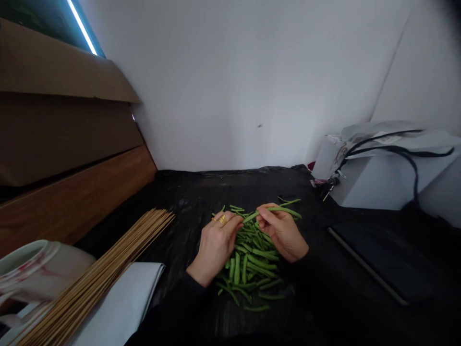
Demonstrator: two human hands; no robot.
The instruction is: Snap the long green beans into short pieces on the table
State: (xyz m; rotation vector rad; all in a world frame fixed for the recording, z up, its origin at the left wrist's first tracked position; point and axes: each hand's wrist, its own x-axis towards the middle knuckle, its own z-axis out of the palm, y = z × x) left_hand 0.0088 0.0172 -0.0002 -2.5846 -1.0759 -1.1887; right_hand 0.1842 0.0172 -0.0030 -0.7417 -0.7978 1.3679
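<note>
A long green bean (288, 210) stretches between my two hands, above a pile of cut bean pieces (261, 264) on the black table cover. My left hand (218, 240), with a gold ring on one finger, pinches the bean's left end. My right hand (279, 230) grips it near the middle between thumb and fingers, and its free end sticks out to the right. Behind my right hand lie a few thin beans (290, 202). The fingertips hide part of the held bean.
To the left, a bundle of thin sticks (118, 254) lies across folded white paper (126, 302) beside a ceramic jug (50, 269). On the right are a dark tablet-like slab (382, 259) and a white box (382, 182) with black straps. A white wall (234, 86) stands behind.
</note>
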